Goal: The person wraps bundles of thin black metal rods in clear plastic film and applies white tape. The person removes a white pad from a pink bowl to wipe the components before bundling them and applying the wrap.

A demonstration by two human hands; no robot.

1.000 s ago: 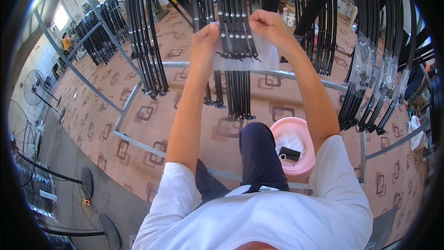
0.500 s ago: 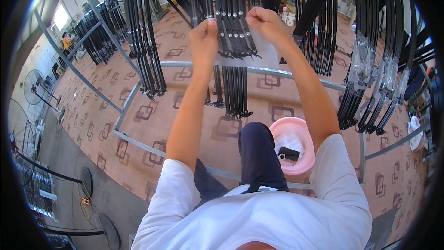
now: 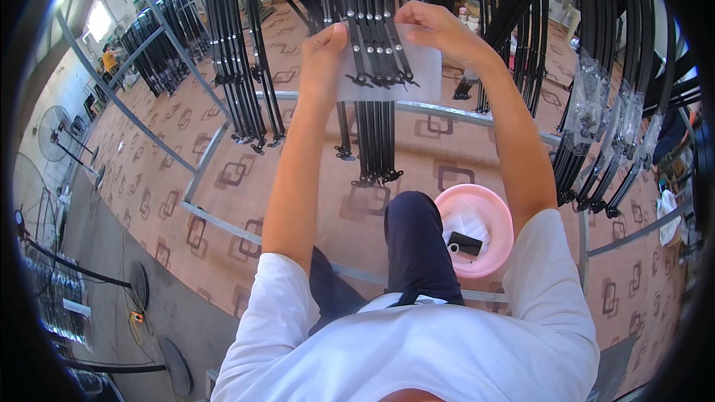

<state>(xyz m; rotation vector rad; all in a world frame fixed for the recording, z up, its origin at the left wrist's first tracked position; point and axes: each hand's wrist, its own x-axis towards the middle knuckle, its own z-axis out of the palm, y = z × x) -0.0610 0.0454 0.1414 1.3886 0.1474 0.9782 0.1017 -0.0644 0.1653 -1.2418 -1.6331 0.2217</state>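
A translucent white plastic sheet (image 3: 427,74) is stretched between my hands, behind the lower ends of several hanging black strips (image 3: 378,56) with silver studs. My left hand (image 3: 324,52) is closed on the sheet's left edge, thumb upward. At the upper right corner my right hand (image 3: 441,30) pinches the sheet between thumb and bent fingers. The strips lie in front of the sheet, their small hooked ends just above its lower edge. Below the sheet, a longer bunch of black strips (image 3: 376,141) hangs down behind it.
More black strips (image 3: 237,67) hang at left, and clear plastic wrap (image 3: 590,97) covers some at right. A grey metal frame (image 3: 223,229) surrounds my legs. A pink basin (image 3: 503,242) holds white sheets and a black object. Fans (image 3: 53,128) stand far left, near a distant person (image 3: 110,59).
The sheet has shifted slightly left and shows more plainly behind the studded strips. My right hand has opened its grip shape a little, still at the corner. Hanging strips have swung slightly.
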